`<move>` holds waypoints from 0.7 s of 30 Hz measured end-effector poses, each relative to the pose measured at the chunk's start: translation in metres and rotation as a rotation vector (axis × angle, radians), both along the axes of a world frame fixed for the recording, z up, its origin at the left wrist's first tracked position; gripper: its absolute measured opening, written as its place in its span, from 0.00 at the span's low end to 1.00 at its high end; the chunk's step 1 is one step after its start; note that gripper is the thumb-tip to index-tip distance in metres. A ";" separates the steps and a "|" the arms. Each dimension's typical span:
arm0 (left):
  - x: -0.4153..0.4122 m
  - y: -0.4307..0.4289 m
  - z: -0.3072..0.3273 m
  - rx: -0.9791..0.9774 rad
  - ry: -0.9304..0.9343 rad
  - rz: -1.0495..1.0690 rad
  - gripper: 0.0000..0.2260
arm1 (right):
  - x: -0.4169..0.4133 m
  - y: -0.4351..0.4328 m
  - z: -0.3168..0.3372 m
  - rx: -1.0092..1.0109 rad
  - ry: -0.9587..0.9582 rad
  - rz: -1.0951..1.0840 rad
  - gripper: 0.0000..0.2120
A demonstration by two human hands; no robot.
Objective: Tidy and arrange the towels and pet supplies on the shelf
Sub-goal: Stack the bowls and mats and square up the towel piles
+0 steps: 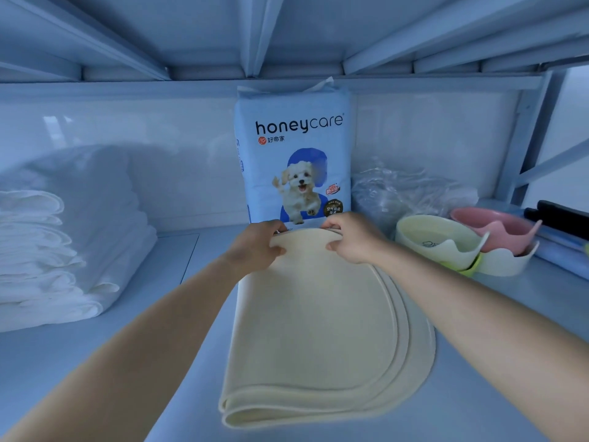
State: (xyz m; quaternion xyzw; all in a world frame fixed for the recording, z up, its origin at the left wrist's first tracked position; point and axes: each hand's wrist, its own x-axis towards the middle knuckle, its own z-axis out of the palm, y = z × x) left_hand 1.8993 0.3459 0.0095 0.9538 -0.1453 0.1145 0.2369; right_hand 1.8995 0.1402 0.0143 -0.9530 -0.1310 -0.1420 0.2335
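Cream folded mat (pixel 318 330) on grey shelf (pixel 143 266): left hand (pixel 255 247) and right hand (pixel 350 239) pinch its far edge; open shelf to its left.

Towels (pixel 38 256) run off left; black item (pixel 564 215) seems blurred.

Cream mat (pixel 318 330) in my left hand (pixel 258 244) and right hand (pixel 350 237); beyond them a pale-blue pack (pixel 293 148), white puppy on dark blue. White towels (pixel 41 256) further left; cream bowl (pixel 430 240), pink bowl (pixel 490 224) right.
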 end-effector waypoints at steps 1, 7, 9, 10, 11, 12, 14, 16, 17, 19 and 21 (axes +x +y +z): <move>0.005 -0.002 -0.001 -0.010 -0.004 0.020 0.10 | 0.006 0.001 0.001 -0.009 -0.016 -0.011 0.19; 0.024 -0.013 -0.018 -0.079 -0.064 0.167 0.11 | 0.029 0.003 -0.004 -0.022 -0.052 -0.041 0.17; 0.026 -0.016 -0.028 0.048 -0.098 0.167 0.14 | 0.029 0.000 -0.018 -0.009 -0.018 -0.033 0.17; 0.026 -0.016 -0.032 0.102 -0.096 0.158 0.17 | 0.029 -0.002 -0.025 -0.006 -0.008 -0.025 0.16; 0.025 -0.015 -0.035 0.118 -0.086 0.143 0.20 | 0.027 -0.003 -0.031 -0.006 -0.009 -0.015 0.16; 0.024 -0.014 -0.037 0.095 -0.082 0.122 0.22 | 0.025 -0.003 -0.035 -0.013 -0.012 -0.009 0.16; 0.018 -0.010 -0.032 -0.012 -0.117 0.048 0.23 | 0.019 -0.005 -0.041 -0.038 -0.029 -0.001 0.18; 0.004 -0.005 -0.024 -0.075 -0.117 -0.030 0.19 | 0.011 -0.006 -0.043 -0.055 -0.027 0.018 0.19; -0.004 -0.003 -0.021 -0.055 -0.100 -0.068 0.17 | 0.005 -0.007 -0.044 -0.068 -0.016 0.036 0.18; -0.023 -0.001 -0.018 0.040 -0.048 -0.150 0.15 | -0.008 -0.008 -0.044 -0.124 0.033 0.072 0.18; -0.038 0.002 -0.023 0.073 0.015 -0.213 0.13 | -0.020 -0.007 -0.045 -0.177 0.084 0.112 0.19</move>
